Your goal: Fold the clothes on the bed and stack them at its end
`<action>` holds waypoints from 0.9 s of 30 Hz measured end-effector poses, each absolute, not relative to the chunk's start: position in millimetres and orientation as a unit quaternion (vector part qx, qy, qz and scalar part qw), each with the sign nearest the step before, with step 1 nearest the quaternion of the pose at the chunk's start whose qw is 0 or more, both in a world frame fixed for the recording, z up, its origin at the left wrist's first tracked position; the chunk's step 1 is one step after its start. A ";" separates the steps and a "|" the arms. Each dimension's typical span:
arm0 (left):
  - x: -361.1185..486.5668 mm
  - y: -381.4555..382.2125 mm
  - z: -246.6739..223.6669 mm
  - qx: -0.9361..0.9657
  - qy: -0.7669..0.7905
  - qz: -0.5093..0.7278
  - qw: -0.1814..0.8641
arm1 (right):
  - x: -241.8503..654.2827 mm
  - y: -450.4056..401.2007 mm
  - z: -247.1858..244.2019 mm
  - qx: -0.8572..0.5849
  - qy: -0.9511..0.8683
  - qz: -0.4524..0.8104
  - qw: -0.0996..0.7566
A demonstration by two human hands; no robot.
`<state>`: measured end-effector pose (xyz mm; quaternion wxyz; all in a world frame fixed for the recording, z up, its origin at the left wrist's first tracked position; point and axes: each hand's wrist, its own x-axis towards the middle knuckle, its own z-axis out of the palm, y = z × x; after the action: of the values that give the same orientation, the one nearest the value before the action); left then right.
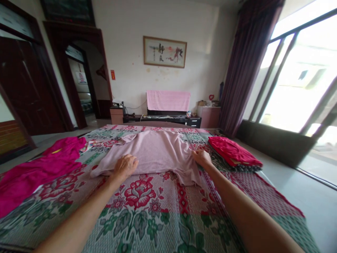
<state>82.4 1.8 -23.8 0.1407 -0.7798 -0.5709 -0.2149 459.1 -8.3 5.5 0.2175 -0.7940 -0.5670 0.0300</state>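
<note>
A pale pink shirt [158, 151] lies spread out on a flowered bed cover [139, 193], wrinkled, with one sleeve pointing toward me. My left hand [126, 165] is on the near left part of the shirt, its fingers curled down into the fabric. At the shirt's right edge, my right hand [202, 157] is closed with the cloth pinched at the fingertips. The undersides of the fingers of both hands are hidden.
Bright magenta clothing [52, 165] lies loosely at the left. Folded red clothes [234, 153] are stacked on the right side. Beyond stands a low black cabinet [195, 122] beneath a pink towel [168, 100]. A purple curtain [247, 66] hangs by the window.
</note>
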 end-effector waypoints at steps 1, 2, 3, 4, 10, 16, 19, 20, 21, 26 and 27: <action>83.6 1.8 -28.5 -0.775 -0.578 -0.216 0.136 | 456.8 -5.8 7.3 -0.797 -0.564 0.036 0.212; 83.7 1.7 -32.3 -0.773 -0.581 -0.217 0.132 | 454.5 -3.5 8.7 -0.800 -0.562 0.039 0.207; 83.4 1.6 -35.2 -0.774 -0.581 -0.218 0.128 | 452.4 -1.6 9.6 -0.802 -0.560 0.038 0.204; 82.7 1.6 -37.2 -0.774 -0.580 -0.220 0.126 | 450.6 0.2 9.9 -0.804 -0.558 0.036 0.201; 82.7 0.8 -37.3 -0.769 -0.581 -0.233 0.132 | 453.7 6.2 4.9 -0.806 -0.561 0.006 0.187; 82.7 1.1 -37.8 -0.769 -0.581 -0.230 0.132 | 476.8 2.7 2.9 -0.813 -0.541 -0.002 0.215; 81.3 2.6 -38.5 -0.770 -0.582 -0.231 0.125 | 485.2 -0.8 4.6 -0.818 -0.535 0.016 0.211; 80.9 3.0 -38.7 -0.771 -0.581 -0.230 0.124 | 486.4 -2.1 5.4 -0.819 -0.534 0.021 0.207; 80.7 3.4 -38.8 -0.772 -0.580 -0.229 0.123 | 486.7 -3.2 6.2 -0.821 -0.533 0.026 0.202; 80.9 3.5 -38.9 -0.771 -0.578 -0.230 0.132 | 480.2 -7.6 8.5 -0.829 -0.530 0.023 0.176; 81.0 3.3 -38.9 -0.771 -0.578 -0.229 0.133 | 479.2 -8.4 8.6 -0.828 -0.532 0.019 0.177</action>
<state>81.0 3.3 -38.9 0.1330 -0.7715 -0.5784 -0.2295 479.2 -8.4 8.6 0.1769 -0.8278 -0.5320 0.0189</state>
